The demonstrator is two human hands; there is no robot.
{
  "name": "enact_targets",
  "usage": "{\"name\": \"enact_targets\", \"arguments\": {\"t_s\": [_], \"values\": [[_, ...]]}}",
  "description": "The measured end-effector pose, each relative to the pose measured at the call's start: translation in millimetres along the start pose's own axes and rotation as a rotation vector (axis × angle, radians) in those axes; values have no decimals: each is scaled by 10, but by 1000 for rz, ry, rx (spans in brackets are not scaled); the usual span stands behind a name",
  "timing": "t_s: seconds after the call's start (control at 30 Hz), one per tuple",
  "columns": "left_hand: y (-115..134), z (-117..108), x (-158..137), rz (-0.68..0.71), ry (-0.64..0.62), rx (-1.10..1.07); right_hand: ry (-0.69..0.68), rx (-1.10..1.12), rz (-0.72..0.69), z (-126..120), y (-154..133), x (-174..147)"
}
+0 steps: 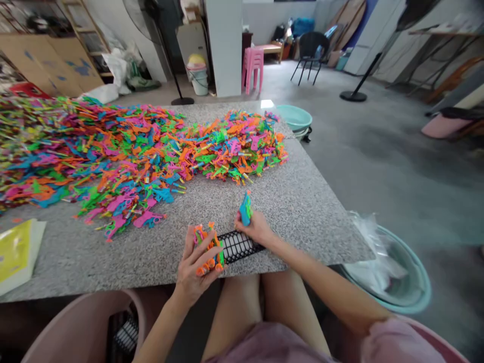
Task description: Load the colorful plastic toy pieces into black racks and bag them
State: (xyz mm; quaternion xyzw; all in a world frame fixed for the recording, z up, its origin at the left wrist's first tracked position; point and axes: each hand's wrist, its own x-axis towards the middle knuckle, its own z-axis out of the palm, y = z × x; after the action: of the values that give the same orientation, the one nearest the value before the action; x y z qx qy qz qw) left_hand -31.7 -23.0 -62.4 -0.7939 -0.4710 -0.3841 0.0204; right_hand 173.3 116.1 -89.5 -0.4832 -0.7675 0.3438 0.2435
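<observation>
A black lattice basket (239, 246) lies near the table's front edge. At its left end, my left hand (192, 262) curls its fingers round several small toy guns (216, 249), mostly orange with some green and pink. My right hand (257, 228) grips a blue and green toy gun (245, 209) just above the basket's far side; whether this is one piece or two cannot be made out. Behind both hands spreads a big heap of bright plastic toy guns (234, 146) in pink, orange, green and blue.
The speckled granite table (302, 217) ends at my lap. A yellow-covered stack (17, 249) lies at the left. Below the table stand a pink tub (88, 322) with black baskets inside and a teal basin (419, 282) holding plastic bags. Another basin (297, 116) stands beyond the far corner.
</observation>
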Motion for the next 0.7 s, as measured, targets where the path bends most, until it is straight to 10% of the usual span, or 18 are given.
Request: {"name": "enact_targets", "arguments": {"t_s": [0.2, 0.7], "values": [[22, -49, 35, 15, -21, 22, -136, 58, -95, 437, -296, -114], [-45, -179, 256, 193, -218, 98, -396, -223, -381, 209, -410, 194]]}}
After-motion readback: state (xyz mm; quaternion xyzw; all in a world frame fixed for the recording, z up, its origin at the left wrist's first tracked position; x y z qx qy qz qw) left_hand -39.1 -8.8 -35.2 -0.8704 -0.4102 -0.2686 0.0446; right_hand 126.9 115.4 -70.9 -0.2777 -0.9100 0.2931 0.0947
